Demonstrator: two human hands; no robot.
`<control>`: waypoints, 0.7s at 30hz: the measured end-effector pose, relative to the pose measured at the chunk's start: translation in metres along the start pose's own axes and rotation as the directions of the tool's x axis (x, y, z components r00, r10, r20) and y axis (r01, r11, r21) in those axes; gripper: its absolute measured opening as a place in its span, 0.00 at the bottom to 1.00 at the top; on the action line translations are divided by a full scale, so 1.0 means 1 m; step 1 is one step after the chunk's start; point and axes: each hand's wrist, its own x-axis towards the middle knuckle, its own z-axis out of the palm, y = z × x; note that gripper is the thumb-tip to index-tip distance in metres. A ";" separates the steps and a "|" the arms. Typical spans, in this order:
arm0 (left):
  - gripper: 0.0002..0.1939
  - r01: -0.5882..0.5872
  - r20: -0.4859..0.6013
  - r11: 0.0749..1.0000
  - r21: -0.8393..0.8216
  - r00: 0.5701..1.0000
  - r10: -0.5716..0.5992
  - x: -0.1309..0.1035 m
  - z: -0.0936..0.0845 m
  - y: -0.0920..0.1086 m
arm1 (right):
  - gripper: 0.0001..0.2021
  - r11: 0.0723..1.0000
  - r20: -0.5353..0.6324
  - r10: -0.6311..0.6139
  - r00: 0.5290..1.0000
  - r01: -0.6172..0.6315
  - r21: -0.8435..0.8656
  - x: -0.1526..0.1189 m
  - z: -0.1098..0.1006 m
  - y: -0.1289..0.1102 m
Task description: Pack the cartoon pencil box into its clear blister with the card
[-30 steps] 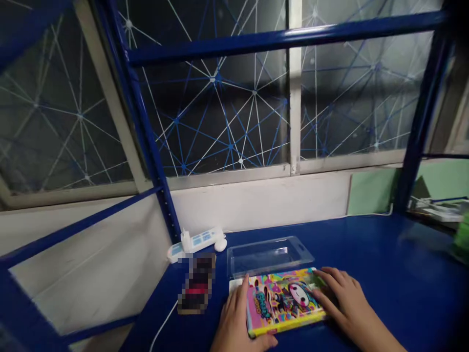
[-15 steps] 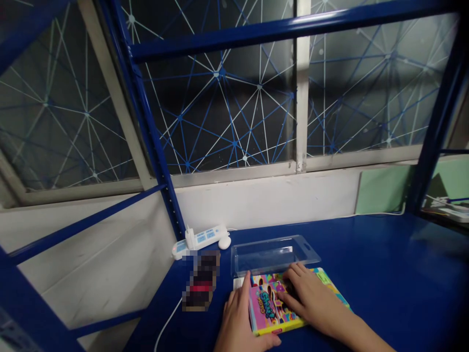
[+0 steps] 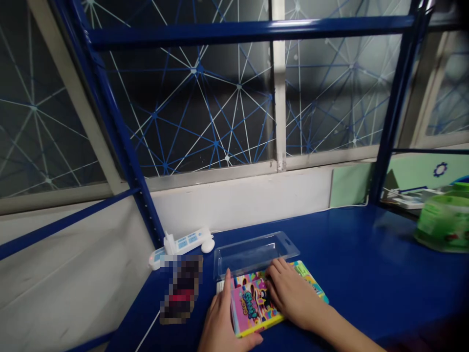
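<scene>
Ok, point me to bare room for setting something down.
Free: the blue table between the colourful package and green tub, beyond the right forearm. Crowded: its left part, where left hand, clear plastic tray, pixelated object and power strip sit close.

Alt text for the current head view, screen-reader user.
A left hand touches the left end of a brightly printed item on a blue table; the right hand lies across its top. A clear plastic tray lies just behind; a white power strip sits back left, a green container far right.
</scene>
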 end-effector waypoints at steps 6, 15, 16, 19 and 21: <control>0.71 0.018 0.023 1.000 0.018 1.000 -0.018 0.001 -0.001 0.000 | 0.07 1.000 -0.056 0.010 0.998 -0.010 -0.009 0.002 -0.002 -0.002; 0.68 -0.080 -0.104 0.997 -0.014 0.991 0.079 0.003 0.006 -0.020 | 0.07 0.999 -0.217 0.011 0.976 -0.002 0.045 0.003 -0.003 0.000; 0.61 -0.142 -0.150 0.989 -0.037 0.979 0.135 0.004 0.006 -0.023 | 0.06 0.999 -0.237 0.000 0.971 0.013 0.052 0.001 -0.006 0.001; 0.27 -0.315 -0.275 0.947 -0.065 0.918 0.286 0.005 0.004 -0.029 | 0.03 0.990 -0.274 -0.036 0.961 0.071 0.118 -0.004 -0.019 0.004; 0.12 -0.364 -0.329 0.929 -0.073 0.888 0.322 0.004 0.001 -0.027 | 0.03 0.974 -0.266 -0.032 0.963 0.090 0.210 -0.007 -0.029 0.008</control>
